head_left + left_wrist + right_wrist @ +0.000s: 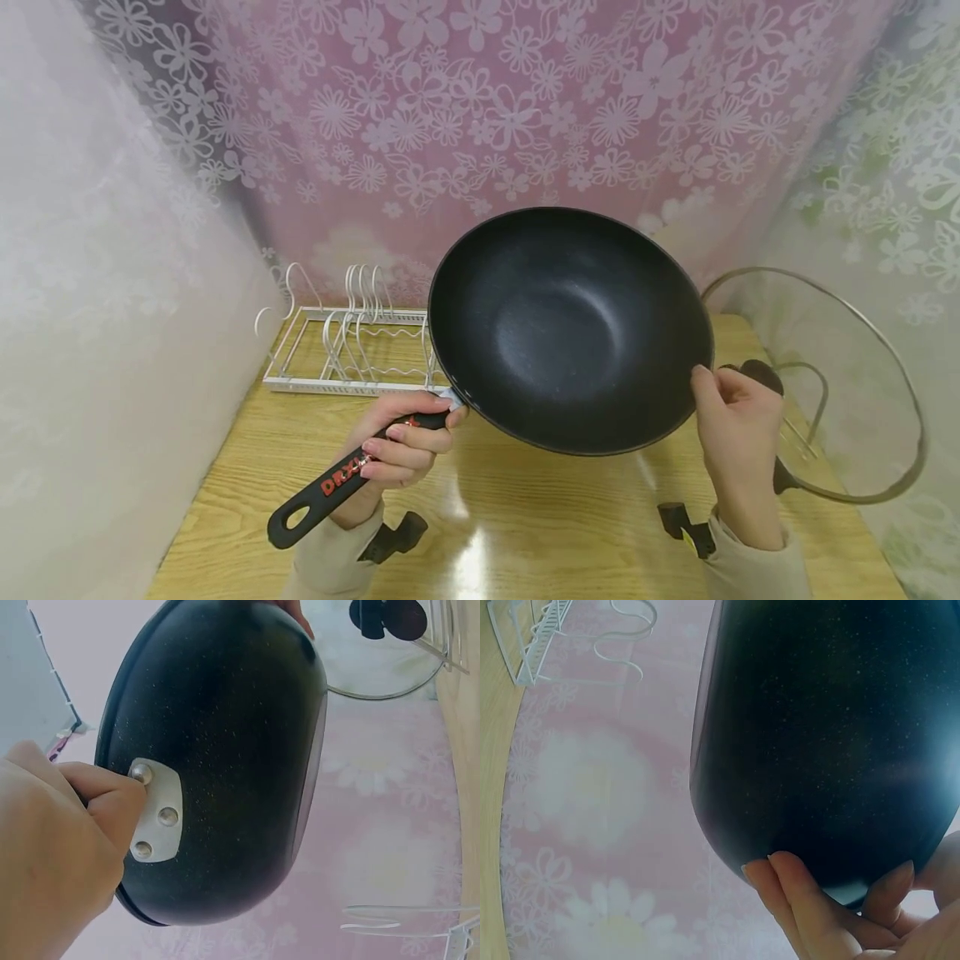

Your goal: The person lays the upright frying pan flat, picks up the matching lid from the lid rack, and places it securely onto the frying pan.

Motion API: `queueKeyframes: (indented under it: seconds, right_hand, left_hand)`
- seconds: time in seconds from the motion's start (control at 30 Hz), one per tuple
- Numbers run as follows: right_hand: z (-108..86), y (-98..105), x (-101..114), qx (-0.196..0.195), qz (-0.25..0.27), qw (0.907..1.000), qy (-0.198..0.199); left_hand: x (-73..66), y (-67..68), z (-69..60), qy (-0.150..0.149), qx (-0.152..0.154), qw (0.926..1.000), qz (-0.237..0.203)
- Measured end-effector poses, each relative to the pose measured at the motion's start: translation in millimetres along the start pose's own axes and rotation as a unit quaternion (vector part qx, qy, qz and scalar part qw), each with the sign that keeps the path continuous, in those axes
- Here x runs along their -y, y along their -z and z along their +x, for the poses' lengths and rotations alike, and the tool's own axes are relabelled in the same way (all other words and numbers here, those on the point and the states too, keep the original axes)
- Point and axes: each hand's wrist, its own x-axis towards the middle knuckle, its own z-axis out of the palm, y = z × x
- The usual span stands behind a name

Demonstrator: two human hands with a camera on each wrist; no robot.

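A black wok (558, 333) is held up above the table, its dark inside facing the head camera. My left hand (401, 446) grips its long black handle (330, 492), marked with red letters, close to where it joins the pan. On the right, my right hand (742, 446) pinches the wok's rim between thumb and fingers. The left wrist view shows the wok's outside and a riveted metal bracket (169, 814) beside the left hand. From the right wrist, fingertips (787, 874) are seen against the wok's outer side.
A white wire rack (337, 385) with upright loops stands at the back left of the wooden table (525, 533). To the right, a glass lid (862, 400) with a metal rim stands upright, partly behind the right hand. Patterned curtains (510, 117) enclose the back and sides.
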Motion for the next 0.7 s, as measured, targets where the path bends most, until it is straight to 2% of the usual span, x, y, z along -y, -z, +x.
queueKeyframes:
  seconds: [0.27, 0.5, 0.7]
  right_hand:
    - [-19.7, 11.4, -1.5, -0.026, -0.023, 0.9992, -0.018]
    - [-32.7, 16.3, -8.5, -0.039, -0.016, 0.9988, -0.023]
    - [-41.6, 20.4, -17.2, -0.049, -0.011, 0.9984, -0.026]
  left_hand:
    - [1.8, 6.2, -0.8, 0.025, -0.003, 0.9997, -0.002]
    - [2.5, 13.6, -1.8, 0.042, -0.016, 0.9989, -0.014]
    - [4.0, 19.8, -0.7, 0.047, -0.032, 0.9984, -0.001]
